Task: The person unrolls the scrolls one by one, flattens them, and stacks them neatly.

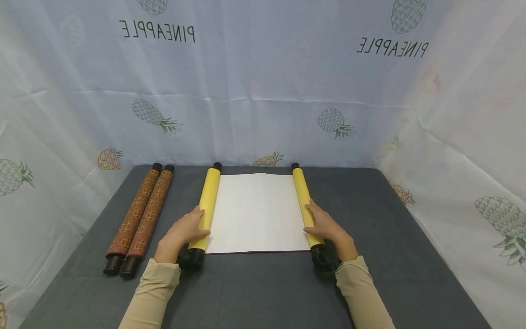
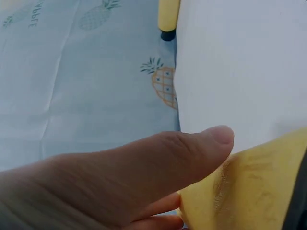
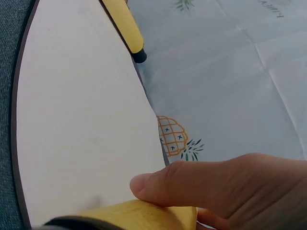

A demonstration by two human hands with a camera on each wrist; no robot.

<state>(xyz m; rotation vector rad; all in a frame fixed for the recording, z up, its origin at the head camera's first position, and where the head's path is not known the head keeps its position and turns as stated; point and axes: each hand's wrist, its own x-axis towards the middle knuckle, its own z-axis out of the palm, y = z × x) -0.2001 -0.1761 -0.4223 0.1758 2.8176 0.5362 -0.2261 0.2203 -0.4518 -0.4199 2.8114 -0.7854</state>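
Note:
A yellow scroll lies partly unrolled on the dark table, its white inner sheet [image 1: 256, 214] spread between two rolls with black end knobs. My left hand [image 1: 185, 230] grips the left roll [image 1: 210, 189] near its lower end, thumb on the inner side. Around the lower part of the right roll [image 1: 302, 185] curls my right hand [image 1: 327, 225]. In the left wrist view the thumb [image 2: 192, 148] lies at the border of yellow and white. The right wrist view shows that thumb [image 3: 163, 187] pressed on the yellow roll [image 3: 139, 213]; the other fingers are mostly hidden.
Two rolled brown patterned scrolls [image 1: 133, 219] [image 1: 152, 214] lie side by side at the table's left. Behind the table [image 1: 255, 292] hangs a pale pineapple-print curtain [image 1: 255, 128], which also covers both sides. The scroll's black knobs reach close to the far edge.

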